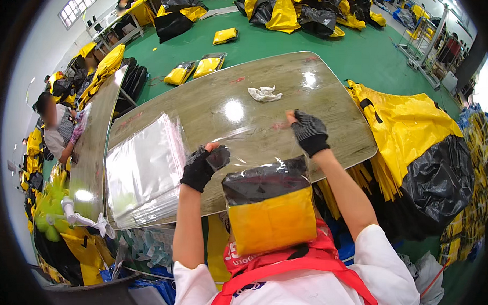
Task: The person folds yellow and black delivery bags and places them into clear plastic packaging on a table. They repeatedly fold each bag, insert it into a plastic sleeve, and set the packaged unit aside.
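Observation:
A transparent plastic bag (pixel 271 173) holds a folded yellow-and-black item (pixel 270 221), which looks like coated fabric. It hangs at the table's near edge, in front of my red apron. My left hand (pixel 206 165), in a black fingerless glove, is closed on the bag's upper left edge. On the upper right edge, my right hand (pixel 310 132) grips the film in a matching glove. The bag's upper film stretches between both hands, above the wood-patterned table (pixel 328 104). Left of my left hand lies a stack of flat transparent bags (pixel 142 167).
A crumpled white cloth (pixel 265 93) lies towards the table's far side. Yellow-and-black material (pixel 409 125) drapes over the right edge. Packed bundles (pixel 209 65) rest on the green floor beyond. A co-worker (pixel 57 127) is at the left table, near a white-and-green fan (pixel 68 209).

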A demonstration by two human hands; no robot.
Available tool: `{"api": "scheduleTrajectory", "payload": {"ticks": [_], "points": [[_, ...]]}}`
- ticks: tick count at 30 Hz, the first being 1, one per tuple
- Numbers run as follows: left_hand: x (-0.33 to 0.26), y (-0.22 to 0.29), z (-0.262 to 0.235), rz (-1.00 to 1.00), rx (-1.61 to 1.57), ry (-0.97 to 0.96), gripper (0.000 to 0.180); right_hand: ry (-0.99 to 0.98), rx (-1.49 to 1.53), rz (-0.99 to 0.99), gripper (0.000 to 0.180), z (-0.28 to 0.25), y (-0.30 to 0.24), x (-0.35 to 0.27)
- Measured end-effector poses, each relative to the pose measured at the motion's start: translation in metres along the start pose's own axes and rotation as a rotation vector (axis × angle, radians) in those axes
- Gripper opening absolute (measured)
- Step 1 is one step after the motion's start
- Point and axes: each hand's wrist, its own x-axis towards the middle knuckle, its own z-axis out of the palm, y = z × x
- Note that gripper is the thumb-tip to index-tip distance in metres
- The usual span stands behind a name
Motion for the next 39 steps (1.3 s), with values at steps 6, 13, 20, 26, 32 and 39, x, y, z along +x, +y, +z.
{"api": "scheduleTrajectory", "payload": {"ticks": [6,13,20,26,32,39], "points": [[0.011,0.016,0.023,0.005,-0.011,-0.083,0.037,-0.279,-0.073,-0.675,0.008,0.073,-0.126,0.025],[0.001,0.024,0.02,0.045,0.538,0.088,0.036,-0.494,-0.242,-0.802,0.017,0.096,-0.128,0.057],[0.009,0.022,-0.008,0.009,0.163,0.0,0.047,0.03,-0.612,-0.07,0.03,-0.024,0.074,0.199],[0.014,0.051,0.0,-0.04,1.024,0.222,0.045,-0.683,0.204,0.655,0.053,-0.018,0.039,0.08],[-0.026,0.048,0.045,-0.112,0.209,0.109,0.053,-0.666,1.258,0.835,0.043,-0.032,0.011,0.022],[-0.086,0.033,0.024,-0.06,1.393,-0.344,0.033,-0.856,0.213,-0.319,0.038,-0.084,0.028,-0.064]]}}
